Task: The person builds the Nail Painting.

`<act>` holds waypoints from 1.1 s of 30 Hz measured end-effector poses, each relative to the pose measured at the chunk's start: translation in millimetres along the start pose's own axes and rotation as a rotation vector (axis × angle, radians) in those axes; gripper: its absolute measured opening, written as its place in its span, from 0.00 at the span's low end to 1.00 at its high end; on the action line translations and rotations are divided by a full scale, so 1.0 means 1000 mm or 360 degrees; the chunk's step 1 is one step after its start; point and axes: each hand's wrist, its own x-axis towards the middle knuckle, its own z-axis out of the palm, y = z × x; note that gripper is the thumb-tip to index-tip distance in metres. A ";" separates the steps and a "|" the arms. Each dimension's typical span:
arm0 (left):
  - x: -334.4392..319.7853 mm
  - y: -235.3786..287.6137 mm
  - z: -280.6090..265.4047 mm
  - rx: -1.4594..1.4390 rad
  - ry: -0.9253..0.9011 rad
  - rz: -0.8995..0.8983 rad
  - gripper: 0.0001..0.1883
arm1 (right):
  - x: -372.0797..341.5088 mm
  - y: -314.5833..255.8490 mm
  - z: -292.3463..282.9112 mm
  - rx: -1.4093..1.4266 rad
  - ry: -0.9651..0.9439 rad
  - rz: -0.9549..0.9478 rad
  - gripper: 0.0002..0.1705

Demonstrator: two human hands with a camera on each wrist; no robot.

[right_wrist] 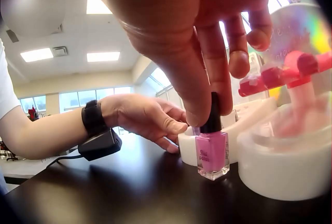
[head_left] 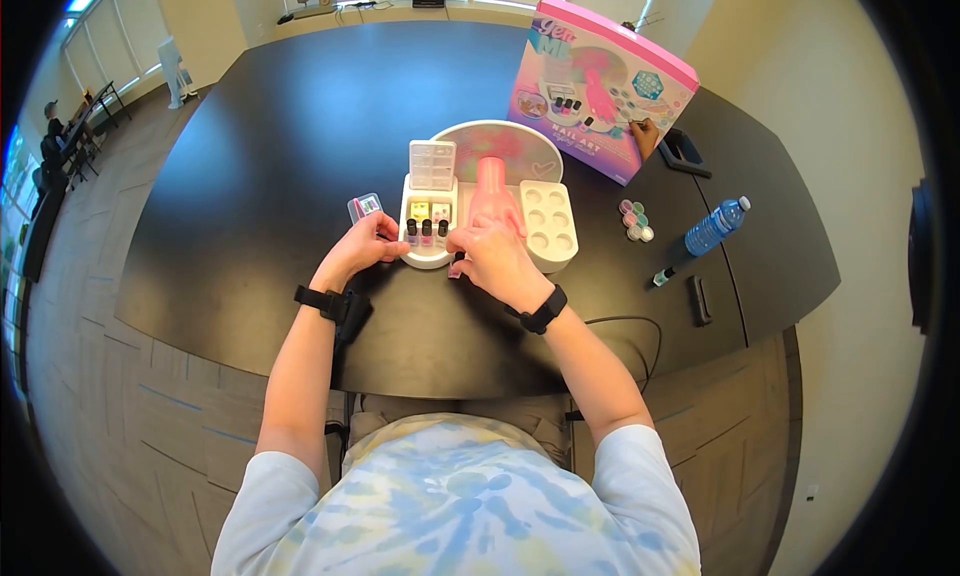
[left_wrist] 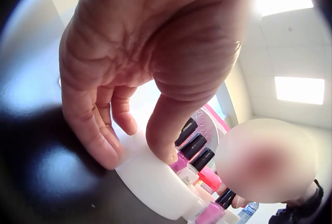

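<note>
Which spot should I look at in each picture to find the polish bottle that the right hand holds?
Head: near the centre, the polish bottle under the right hand.
Left wrist: the polish bottle is at the bottom edge, right of centre.
Right wrist: the polish bottle is right of centre, below the middle.
Shared landmark: the white stand, near the polish bottle in every view.

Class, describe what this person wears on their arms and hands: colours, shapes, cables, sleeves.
The left hand and right hand wear no gloves. Black bands circle both wrists; a black boxy unit with a dark cable sits at the left one. The pale short sleeves belong to a blue, yellow and white tie-dye shirt.
</note>
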 end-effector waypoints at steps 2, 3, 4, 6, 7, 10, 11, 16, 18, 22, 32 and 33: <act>0.000 -0.001 0.000 -0.0003 -0.0005 0.0010 0.16 | 0.000 0.002 0.003 -0.0001 0.0012 -0.0020 0.16; 0.000 -0.001 0.000 -0.0003 -0.0007 0.0011 0.16 | 0.000 0.003 0.004 -0.0003 0.0009 -0.0019 0.16; 0.000 -0.001 0.000 -0.0002 -0.0009 0.0012 0.16 | 0.000 0.004 0.006 0.0007 0.0037 -0.0018 0.16; 0.001 -0.001 0.000 0.0002 -0.0008 0.0013 0.16 | 0.000 0.003 0.006 0.0017 0.0064 -0.0016 0.16; 0.001 -0.001 0.000 0.0010 -0.0005 0.0012 0.16 | 0.000 0.002 0.005 0.0017 0.0063 -0.0020 0.16; 0.001 -0.002 0.000 0.0002 0.0006 0.0024 0.15 | 0.001 0.002 0.006 0.0019 0.0062 -0.0036 0.16; 0.001 -0.003 0.000 0.0001 0.0007 0.0024 0.15 | 0.001 0.003 0.008 0.0022 0.0064 -0.0050 0.16; 0.002 -0.006 0.002 -0.0045 0.0038 0.0103 0.16 | -0.001 0.003 0.003 -0.0026 0.0145 -0.0082 0.19; 0.000 -0.002 0.002 -0.0031 0.0050 0.0096 0.15 | -0.002 0.002 -0.014 -0.0059 0.0234 -0.0102 0.20; 0.000 -0.004 0.002 -0.0065 0.0053 0.0085 0.15 | -0.024 0.027 -0.078 -0.0030 0.0600 0.0083 0.21; -0.001 0.002 0.003 -0.0002 0.0043 0.0040 0.16 | -0.180 0.134 -0.159 -0.0525 0.0286 0.1256 0.24; -0.002 0.003 0.003 0.0010 0.0062 0.0021 0.17 | -0.188 0.137 -0.155 -0.0522 0.0285 0.1262 0.24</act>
